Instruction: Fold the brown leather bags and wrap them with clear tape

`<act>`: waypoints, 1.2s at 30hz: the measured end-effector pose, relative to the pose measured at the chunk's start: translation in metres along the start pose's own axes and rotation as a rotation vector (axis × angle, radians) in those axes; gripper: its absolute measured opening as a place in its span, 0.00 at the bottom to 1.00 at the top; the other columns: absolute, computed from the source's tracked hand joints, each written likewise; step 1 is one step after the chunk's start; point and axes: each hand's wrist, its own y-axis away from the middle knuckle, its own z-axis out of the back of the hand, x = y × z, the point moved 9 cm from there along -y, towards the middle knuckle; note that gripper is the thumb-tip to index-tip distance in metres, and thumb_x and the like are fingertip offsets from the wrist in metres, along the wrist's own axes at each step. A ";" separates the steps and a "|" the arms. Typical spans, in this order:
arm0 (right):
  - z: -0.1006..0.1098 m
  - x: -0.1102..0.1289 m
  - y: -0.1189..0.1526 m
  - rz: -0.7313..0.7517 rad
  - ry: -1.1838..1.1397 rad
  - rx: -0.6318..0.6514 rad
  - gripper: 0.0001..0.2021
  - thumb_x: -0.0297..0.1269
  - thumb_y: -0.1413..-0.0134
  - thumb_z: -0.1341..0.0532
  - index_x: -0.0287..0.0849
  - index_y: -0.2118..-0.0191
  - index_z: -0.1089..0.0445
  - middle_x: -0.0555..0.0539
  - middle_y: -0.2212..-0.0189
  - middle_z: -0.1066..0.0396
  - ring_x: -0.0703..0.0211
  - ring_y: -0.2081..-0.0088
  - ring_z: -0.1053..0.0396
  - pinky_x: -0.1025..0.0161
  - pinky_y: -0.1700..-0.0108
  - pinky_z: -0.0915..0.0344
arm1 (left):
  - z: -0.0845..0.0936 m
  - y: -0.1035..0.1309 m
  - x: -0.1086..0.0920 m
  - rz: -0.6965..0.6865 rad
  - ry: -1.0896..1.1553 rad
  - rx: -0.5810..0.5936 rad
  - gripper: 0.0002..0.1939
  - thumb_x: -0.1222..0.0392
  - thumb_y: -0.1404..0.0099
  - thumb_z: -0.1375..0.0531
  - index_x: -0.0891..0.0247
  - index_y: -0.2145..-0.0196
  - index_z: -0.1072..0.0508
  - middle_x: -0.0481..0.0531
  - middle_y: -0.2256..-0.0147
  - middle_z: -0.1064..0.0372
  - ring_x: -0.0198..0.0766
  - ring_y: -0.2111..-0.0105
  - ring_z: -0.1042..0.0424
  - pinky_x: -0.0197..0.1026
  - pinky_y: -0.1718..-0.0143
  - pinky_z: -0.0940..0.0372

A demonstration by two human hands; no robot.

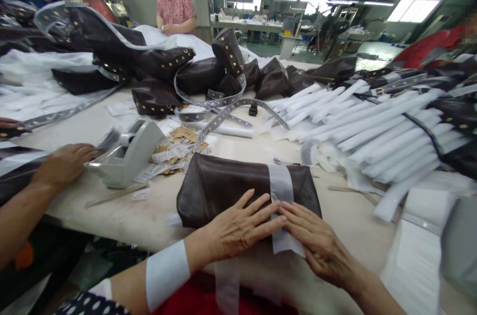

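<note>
A dark brown bag (238, 181) lies on its side near the table's front edge, its studded strap (223, 114) looped behind it. Around the bag's right part runs a whitish translucent strip (281, 183), its loose end hanging down the front. My left hand (242, 225) rests on the bag's front with fingers spread, fingertips reaching the strip. From the right, my right hand (316, 240) lies flat with its fingertips on the strip, touching my left fingers. A white band circles my left forearm.
A tape dispenser (124, 156) stands on the left beside a co-worker's hand (65, 166). Paper tags (175, 151) lie behind it. White rolls (391, 126) are piled at the right, brown bags (201, 76) at the back. A person (176, 4) stands across the table (122, 220).
</note>
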 end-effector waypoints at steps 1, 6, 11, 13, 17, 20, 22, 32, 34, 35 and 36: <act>0.000 0.001 0.002 0.002 -0.003 0.017 0.28 0.25 0.49 0.49 0.38 0.40 0.43 0.41 0.44 0.37 0.53 0.40 0.45 0.51 0.41 0.41 | 0.000 -0.001 -0.001 -0.016 -0.002 0.016 0.24 0.65 0.30 0.54 0.60 0.38 0.50 0.55 0.37 0.53 0.50 0.38 0.51 0.60 0.41 0.50; 0.021 0.008 0.034 -0.135 0.078 -0.184 0.27 0.25 0.50 0.42 0.42 0.42 0.40 0.41 0.51 0.31 0.51 0.46 0.36 0.52 0.46 0.36 | 0.003 -0.003 -0.001 -0.021 0.013 0.067 0.24 0.64 0.30 0.55 0.50 0.38 0.50 0.49 0.37 0.52 0.50 0.38 0.51 0.61 0.41 0.52; -0.005 0.035 0.076 -0.249 0.076 -0.252 0.23 0.23 0.53 0.42 0.44 0.48 0.33 0.44 0.64 0.29 0.54 0.58 0.31 0.60 0.59 0.32 | 0.003 -0.002 -0.001 -0.019 0.038 0.111 0.26 0.65 0.31 0.52 0.49 0.38 0.51 0.50 0.37 0.53 0.49 0.38 0.53 0.59 0.40 0.54; -0.028 0.039 0.079 -0.315 0.076 -0.156 0.21 0.27 0.52 0.42 0.43 0.50 0.33 0.42 0.59 0.31 0.50 0.56 0.33 0.56 0.59 0.33 | 0.001 -0.002 0.000 -0.019 0.038 0.122 0.27 0.65 0.31 0.51 0.49 0.38 0.52 0.50 0.37 0.54 0.49 0.37 0.54 0.60 0.40 0.55; -0.053 0.038 0.075 -0.405 0.187 -0.059 0.25 0.31 0.56 0.41 0.45 0.48 0.33 0.40 0.53 0.34 0.43 0.52 0.37 0.49 0.57 0.36 | -0.004 -0.002 -0.001 -0.033 0.043 0.139 0.27 0.66 0.31 0.54 0.49 0.37 0.54 0.51 0.36 0.56 0.50 0.37 0.56 0.62 0.40 0.58; -0.057 0.041 0.069 -0.382 0.222 -0.077 0.25 0.30 0.54 0.43 0.49 0.47 0.34 0.41 0.54 0.34 0.45 0.54 0.37 0.49 0.58 0.37 | -0.005 -0.002 0.000 -0.028 0.043 0.136 0.28 0.66 0.31 0.55 0.50 0.37 0.55 0.50 0.36 0.56 0.51 0.37 0.56 0.62 0.40 0.58; -0.053 0.045 0.065 -0.349 0.209 -0.134 0.22 0.27 0.51 0.45 0.52 0.49 0.32 0.43 0.58 0.32 0.49 0.56 0.36 0.49 0.56 0.38 | -0.005 -0.001 -0.001 -0.029 0.039 0.134 0.27 0.66 0.31 0.55 0.49 0.37 0.55 0.50 0.36 0.56 0.51 0.37 0.56 0.62 0.40 0.58; -0.009 0.053 0.072 -0.185 0.089 -0.353 0.17 0.23 0.47 0.49 0.42 0.55 0.30 0.46 0.67 0.25 0.57 0.61 0.28 0.59 0.58 0.33 | -0.006 -0.002 -0.001 -0.048 0.005 0.119 0.28 0.65 0.31 0.54 0.45 0.37 0.55 0.53 0.36 0.56 0.54 0.38 0.54 0.63 0.42 0.54; -0.005 0.057 0.072 -0.157 0.181 -0.332 0.17 0.21 0.48 0.48 0.42 0.57 0.29 0.47 0.67 0.25 0.57 0.56 0.29 0.60 0.52 0.35 | -0.007 -0.002 -0.001 -0.049 0.000 0.112 0.28 0.66 0.31 0.53 0.45 0.37 0.55 0.53 0.36 0.57 0.54 0.37 0.55 0.64 0.42 0.54; -0.003 0.059 0.070 -0.145 0.233 -0.330 0.17 0.21 0.49 0.48 0.42 0.58 0.28 0.46 0.66 0.25 0.56 0.53 0.31 0.58 0.48 0.37 | -0.006 -0.002 -0.002 -0.050 -0.004 0.105 0.28 0.66 0.31 0.53 0.44 0.37 0.55 0.53 0.36 0.57 0.54 0.37 0.55 0.64 0.42 0.54; -0.001 0.059 0.066 -0.132 0.278 -0.317 0.17 0.20 0.49 0.48 0.42 0.58 0.28 0.45 0.64 0.25 0.55 0.49 0.34 0.55 0.45 0.40 | -0.006 -0.002 -0.002 -0.053 -0.008 0.099 0.28 0.66 0.31 0.53 0.44 0.37 0.55 0.54 0.36 0.57 0.54 0.37 0.55 0.64 0.42 0.54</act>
